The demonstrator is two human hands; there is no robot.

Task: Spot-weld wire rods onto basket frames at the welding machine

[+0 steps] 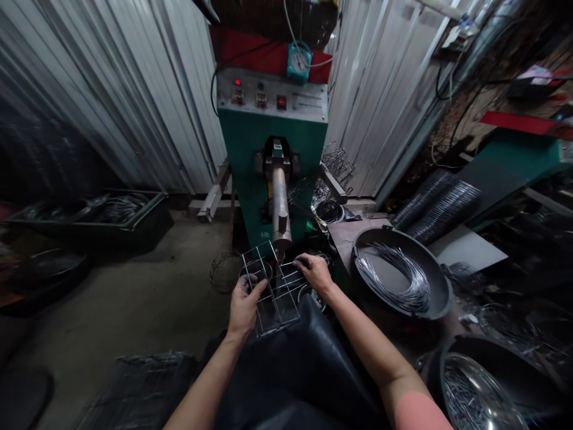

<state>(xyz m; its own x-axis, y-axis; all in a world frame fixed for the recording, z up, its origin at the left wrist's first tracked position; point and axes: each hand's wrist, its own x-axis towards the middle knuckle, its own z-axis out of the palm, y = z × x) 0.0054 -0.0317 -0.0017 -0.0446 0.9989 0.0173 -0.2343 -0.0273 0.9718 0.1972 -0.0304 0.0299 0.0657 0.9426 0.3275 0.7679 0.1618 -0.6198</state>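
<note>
A small wire grid frame [276, 303] is held tilted below the metal arm [280, 209] of a green machine [242, 155]. My left hand [245, 303] grips the frame's left side, thumb over the wires. At the frame's right, my right hand [316, 273] is closed with fingertips pinched at the end of the wires that stick out to that side. The frame's upper part is close to the tip of the machine's arm; whether they touch cannot be made out.
To the right a black pan [358, 263] holds curved wires; below it a metal bowl [487, 364] holds short pieces. Stacked wire grids [143, 382] stand at lower left. A green bin [134, 230] of wire sits far left. Two bars [215, 194] jut from the machine's sides.
</note>
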